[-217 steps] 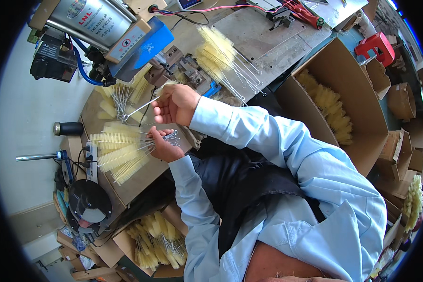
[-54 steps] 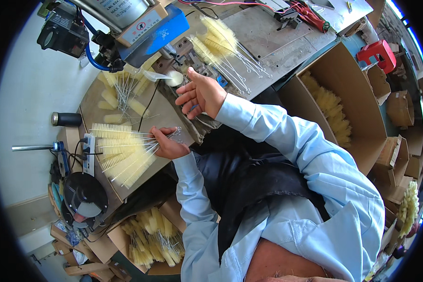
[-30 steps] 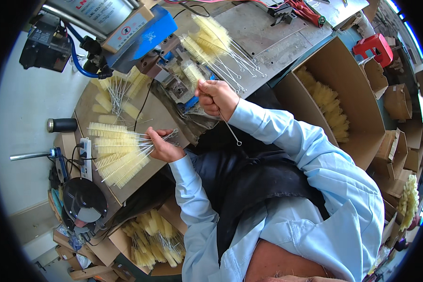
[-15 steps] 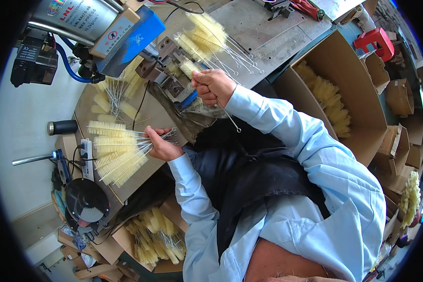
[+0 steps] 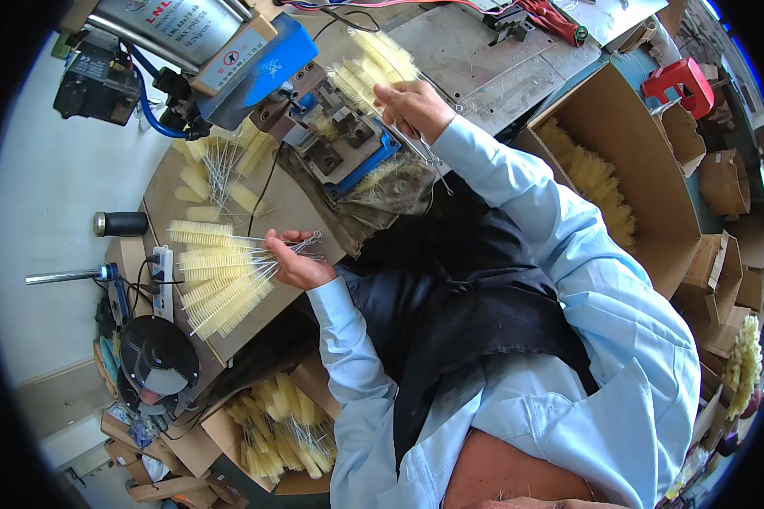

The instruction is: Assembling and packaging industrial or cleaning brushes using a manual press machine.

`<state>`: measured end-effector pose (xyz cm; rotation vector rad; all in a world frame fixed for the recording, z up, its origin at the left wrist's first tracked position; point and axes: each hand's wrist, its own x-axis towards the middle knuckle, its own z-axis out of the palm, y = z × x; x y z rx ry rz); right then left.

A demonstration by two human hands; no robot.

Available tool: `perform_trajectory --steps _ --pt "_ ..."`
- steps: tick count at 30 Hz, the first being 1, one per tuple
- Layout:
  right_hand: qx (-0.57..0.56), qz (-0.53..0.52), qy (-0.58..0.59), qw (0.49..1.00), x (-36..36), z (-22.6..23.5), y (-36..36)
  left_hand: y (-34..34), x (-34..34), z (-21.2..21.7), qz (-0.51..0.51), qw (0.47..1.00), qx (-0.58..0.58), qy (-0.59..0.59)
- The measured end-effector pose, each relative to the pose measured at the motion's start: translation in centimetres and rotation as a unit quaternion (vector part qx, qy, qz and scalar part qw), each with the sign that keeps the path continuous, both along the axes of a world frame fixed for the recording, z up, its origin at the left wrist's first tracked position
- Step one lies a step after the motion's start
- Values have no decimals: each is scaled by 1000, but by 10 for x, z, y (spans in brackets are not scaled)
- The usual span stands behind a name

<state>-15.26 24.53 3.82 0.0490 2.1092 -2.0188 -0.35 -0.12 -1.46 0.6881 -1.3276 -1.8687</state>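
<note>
My left hand [image 5: 301,259] is closed around the wire handles of a fanned bunch of bottle brushes [image 5: 225,276], their pale yellow bristle heads spread to the left and their looped ends sticking out to the right. My right hand [image 5: 416,110] is over a pile of similar brushes [image 5: 382,58] on the metal bench, its fingers curled in a grip. From beneath it a twisted wire handle with a loop slants down past the bench edge. That brush's head cannot be told apart from the pile. To the left is the metal fixture [image 5: 335,144] of the press, with no hand at it.
A pneumatic press with a blue block [image 5: 259,72] overhangs the fixture. More brushes [image 5: 221,170] lie behind it on the left. Cardboard boxes of brushes stand at right [image 5: 632,127] and below left [image 5: 301,483]. A power strip [image 5: 163,284] and black cable edge the worktop.
My right hand has moved from beside the fixture up and right to the brush pile. My left hand keeps its bunch almost unmoved. The view has shifted slightly.
</note>
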Motion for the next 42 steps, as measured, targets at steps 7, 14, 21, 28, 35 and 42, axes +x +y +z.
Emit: perform_trajectory --steps 7,14,21,28,35,42 --pt "152 -184 326 915 27 12 -10 17 30 23 -137 989 -8 -51" --pt "11 180 207 962 87 9 -88 53 62 27 -334 942 22 -39" --pt "-76 137 63 986 97 2 -103 69 92 18 -226 972 10 -61" --pt "-241 128 -220 937 100 -9 -78 29 90 22 -36 995 36 -87" --pt "-246 146 -215 934 83 0 -83 23 52 27 -32 998 26 -37" --pt "-307 94 -278 905 65 1 -91 10 1 13 -50 996 -74 -11"
